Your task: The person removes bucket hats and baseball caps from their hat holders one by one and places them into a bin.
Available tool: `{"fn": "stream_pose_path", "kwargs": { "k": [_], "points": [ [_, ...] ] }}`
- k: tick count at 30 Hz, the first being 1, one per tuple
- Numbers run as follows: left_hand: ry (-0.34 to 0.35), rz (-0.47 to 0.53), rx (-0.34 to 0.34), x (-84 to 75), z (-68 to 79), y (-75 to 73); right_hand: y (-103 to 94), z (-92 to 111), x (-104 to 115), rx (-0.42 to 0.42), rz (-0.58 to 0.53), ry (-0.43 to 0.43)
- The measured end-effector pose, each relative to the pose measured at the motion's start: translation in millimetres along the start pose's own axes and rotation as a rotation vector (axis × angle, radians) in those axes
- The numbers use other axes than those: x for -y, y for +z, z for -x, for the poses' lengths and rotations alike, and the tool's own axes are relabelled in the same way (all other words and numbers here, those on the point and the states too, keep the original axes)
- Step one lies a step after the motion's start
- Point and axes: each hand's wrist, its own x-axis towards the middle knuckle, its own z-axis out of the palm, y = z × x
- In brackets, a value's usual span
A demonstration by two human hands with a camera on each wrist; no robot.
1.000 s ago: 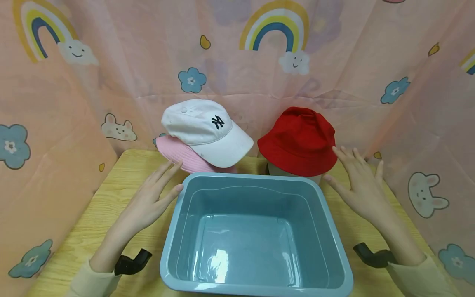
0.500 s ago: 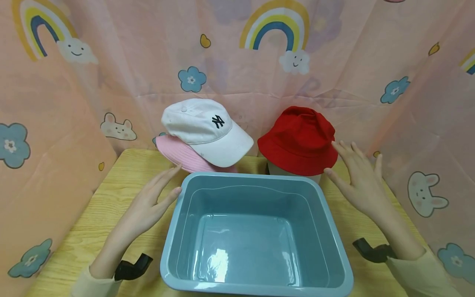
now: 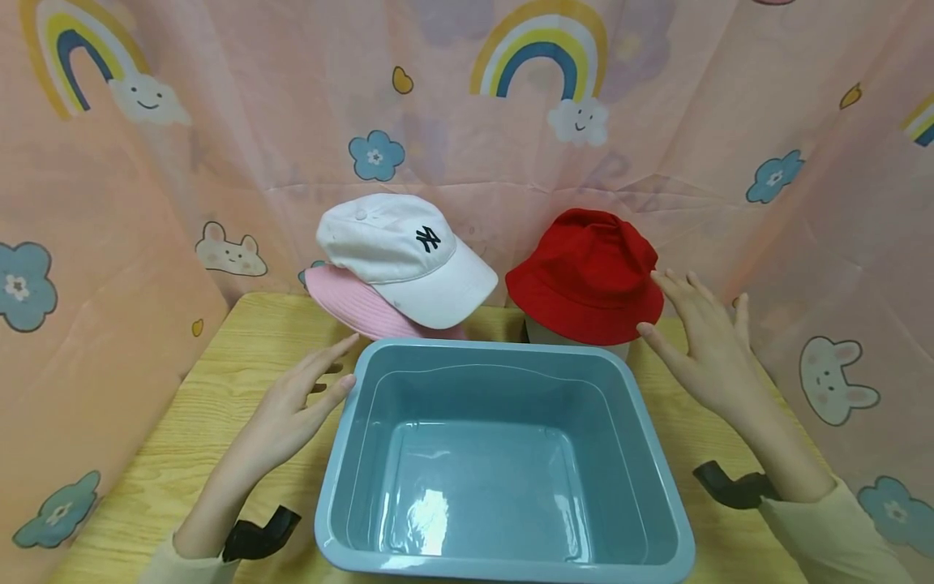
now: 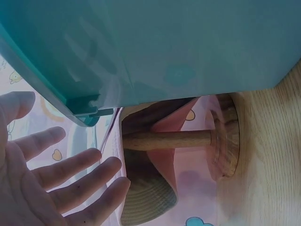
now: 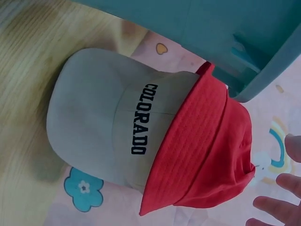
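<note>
My left hand (image 3: 288, 414) hovers by the left rim of a blue-grey plastic basin (image 3: 481, 572), its fingers spread and holding nothing. On the other side my right hand (image 3: 708, 357), also with spread fingers, is close beside a red bucket hat (image 3: 587, 280). That hat sits over a beige cap (image 5: 94, 103) lettered COLORADO, which shows best in the right wrist view. Behind the basin at the left, a white baseball cap (image 3: 394, 243) lies on a pink brimmed hat (image 3: 350, 300). The left wrist view shows a wooden stand (image 4: 174, 140) reaching up into a hat.
The basin stands on a wooden table (image 3: 182, 454) and hides the lower parts of the hats in the head view. A pink patterned curtain (image 3: 467, 162) encloses the table at the back and sides. Both wrists wear black mounts, the left mount (image 3: 259, 535) near the basin.
My left hand has sunk slightly toward the front, its fingers flatter. My right hand has shifted a little forward along the red bucket hat. Basin and hats stay in place.
</note>
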Motion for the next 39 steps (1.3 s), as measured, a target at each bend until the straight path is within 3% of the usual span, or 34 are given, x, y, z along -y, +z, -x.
{"fn": "stream_pose_path", "kwargs": {
  "k": [16,39],
  "points": [
    [0.020,0.058,0.001,1.9,4.4,-1.4,-3.8,-11.0,-1.6,-0.005,-0.010,-0.026],
    [-0.020,0.172,0.009,1.0,8.3,-3.9,-13.2,-25.6,1.2,-0.025,0.041,-0.094]
  ]
}}
